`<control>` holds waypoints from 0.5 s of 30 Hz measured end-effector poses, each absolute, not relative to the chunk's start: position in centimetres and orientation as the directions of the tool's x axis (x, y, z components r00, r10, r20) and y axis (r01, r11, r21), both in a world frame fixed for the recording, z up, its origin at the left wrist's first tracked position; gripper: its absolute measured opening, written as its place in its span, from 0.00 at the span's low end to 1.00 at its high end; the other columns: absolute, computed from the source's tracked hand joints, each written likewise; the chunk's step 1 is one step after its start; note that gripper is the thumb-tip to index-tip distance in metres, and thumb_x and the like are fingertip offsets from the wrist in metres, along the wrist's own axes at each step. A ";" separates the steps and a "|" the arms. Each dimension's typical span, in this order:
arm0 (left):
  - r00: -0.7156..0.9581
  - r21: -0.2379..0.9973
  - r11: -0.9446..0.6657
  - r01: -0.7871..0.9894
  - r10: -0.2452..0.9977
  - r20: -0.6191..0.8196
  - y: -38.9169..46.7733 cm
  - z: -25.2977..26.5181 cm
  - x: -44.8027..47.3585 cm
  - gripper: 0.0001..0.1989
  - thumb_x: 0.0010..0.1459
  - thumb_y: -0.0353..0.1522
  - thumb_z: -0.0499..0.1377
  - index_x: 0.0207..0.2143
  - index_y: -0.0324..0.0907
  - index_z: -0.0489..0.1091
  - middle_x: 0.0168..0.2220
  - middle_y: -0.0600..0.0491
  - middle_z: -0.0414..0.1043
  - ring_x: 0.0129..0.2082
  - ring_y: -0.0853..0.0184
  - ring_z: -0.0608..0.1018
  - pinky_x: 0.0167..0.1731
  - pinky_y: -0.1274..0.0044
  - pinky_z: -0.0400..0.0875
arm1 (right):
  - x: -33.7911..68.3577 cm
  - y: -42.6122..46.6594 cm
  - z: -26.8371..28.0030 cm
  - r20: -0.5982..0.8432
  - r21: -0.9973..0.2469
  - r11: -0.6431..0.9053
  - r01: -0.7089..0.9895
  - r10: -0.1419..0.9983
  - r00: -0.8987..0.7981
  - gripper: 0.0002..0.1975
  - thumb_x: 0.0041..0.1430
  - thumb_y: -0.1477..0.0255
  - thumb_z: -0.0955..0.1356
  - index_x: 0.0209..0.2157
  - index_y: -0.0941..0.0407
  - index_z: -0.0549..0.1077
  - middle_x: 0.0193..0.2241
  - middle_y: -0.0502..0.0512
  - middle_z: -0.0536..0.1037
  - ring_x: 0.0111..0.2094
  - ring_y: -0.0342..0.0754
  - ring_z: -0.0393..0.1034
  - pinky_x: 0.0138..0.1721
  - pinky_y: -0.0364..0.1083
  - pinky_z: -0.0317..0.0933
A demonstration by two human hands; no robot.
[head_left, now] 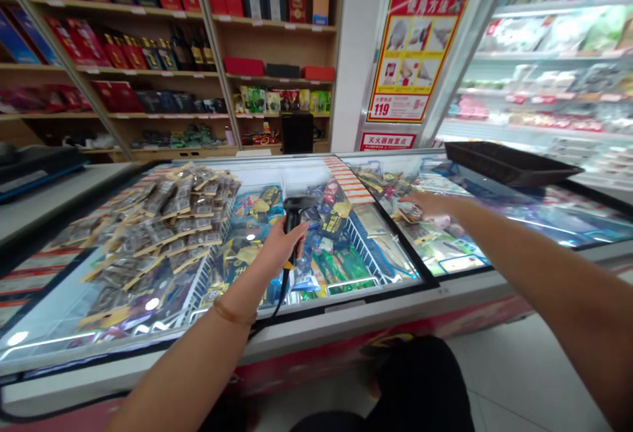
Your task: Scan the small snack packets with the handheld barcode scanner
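**Left hand (pixel 287 242) gripping scanner (pixel 299 204), right hand (pixel 429 206) at small packets (pixel 409 213)**

Left fingers closed round the handle of the black scanner; its head sticks up just above them, pointing away from the person. Cable (pixel 282 297) drops from the handle below the same fingers to the freezer rim (pixel 346 320). Bracelet (pixel 232 313) on that wrist, behind the fingers.

Right arm stretched out; fingertips down among the small packets, which sit right under and beside them. Finger opening is blurred, can't tell whether a packet is pinched.

Left of the left fingers, well apart: big heap of brown packets (pixel 180 201), lying on the glass. Under the left hand, seen through the glass: bagged goods (pixel 247 254) in a white wire basket (pixel 363 247). Black tray (pixel 509 163) to the right of the right fingers and farther out. Shelves (pixel 274 23) with boxes stand beyond both hands.
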State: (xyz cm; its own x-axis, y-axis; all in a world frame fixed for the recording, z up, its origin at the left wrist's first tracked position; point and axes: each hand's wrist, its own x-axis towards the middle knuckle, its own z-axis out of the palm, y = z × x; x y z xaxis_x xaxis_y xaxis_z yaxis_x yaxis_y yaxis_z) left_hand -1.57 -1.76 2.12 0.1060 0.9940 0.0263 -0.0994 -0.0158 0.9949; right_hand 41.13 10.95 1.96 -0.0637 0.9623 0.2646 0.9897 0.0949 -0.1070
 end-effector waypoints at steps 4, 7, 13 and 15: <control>0.105 0.997 -0.029 -0.065 0.994 0.036 -1.9 1.8 -2.5 0.19 0.51 0.43 0.66 0.34 0.44 0.60 0.19 0.62 0.65 0.13 0.74 0.66 0.15 0.79 0.60 | 42.4 11.1 1.9 -0.114 -0.004 0.207 0.978 0.972 -0.206 0.29 0.36 0.89 0.72 0.43 0.55 0.83 0.57 0.68 0.75 0.52 0.56 0.72 0.52 0.50 0.60; 0.077 0.997 -0.027 -0.073 0.997 0.032 -2.1 2.0 -2.8 0.20 0.50 0.43 0.67 0.35 0.44 0.61 0.19 0.62 0.65 0.14 0.74 0.66 0.15 0.79 0.60 | 42.3 11.7 2.8 -0.168 0.105 0.173 0.979 0.974 -0.154 0.30 0.35 0.86 0.77 0.45 0.54 0.82 0.53 0.69 0.77 0.52 0.57 0.71 0.50 0.50 0.59; 0.007 0.998 -0.014 -0.059 1.000 0.015 -1.8 1.9 -3.0 0.19 0.50 0.42 0.67 0.36 0.44 0.62 0.20 0.62 0.64 0.14 0.73 0.67 0.15 0.79 0.59 | 42.6 12.8 6.5 -0.137 0.113 0.087 0.990 0.988 -0.071 0.14 0.43 0.81 0.79 0.35 0.59 0.81 0.42 0.65 0.81 0.41 0.48 0.73 0.42 0.47 0.58; 0.004 0.998 -0.009 -0.066 1.000 0.009 -1.8 1.9 -3.0 0.19 0.50 0.42 0.67 0.35 0.44 0.62 0.21 0.62 0.65 0.14 0.74 0.67 0.15 0.79 0.60 | 42.6 13.3 7.7 -0.138 -0.010 0.045 0.999 0.989 -0.046 0.10 0.47 0.82 0.77 0.33 0.63 0.79 0.36 0.61 0.81 0.31 0.40 0.70 0.39 0.43 0.57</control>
State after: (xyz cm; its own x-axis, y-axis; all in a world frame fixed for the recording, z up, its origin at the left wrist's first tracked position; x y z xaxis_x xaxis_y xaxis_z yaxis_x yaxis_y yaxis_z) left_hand -3.04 -1.79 1.89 0.0040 0.9999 0.0094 -0.0660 -0.0092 0.9978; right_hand 42.61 13.28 7.71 -0.0460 0.9894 -0.1375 0.9989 0.0450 -0.0101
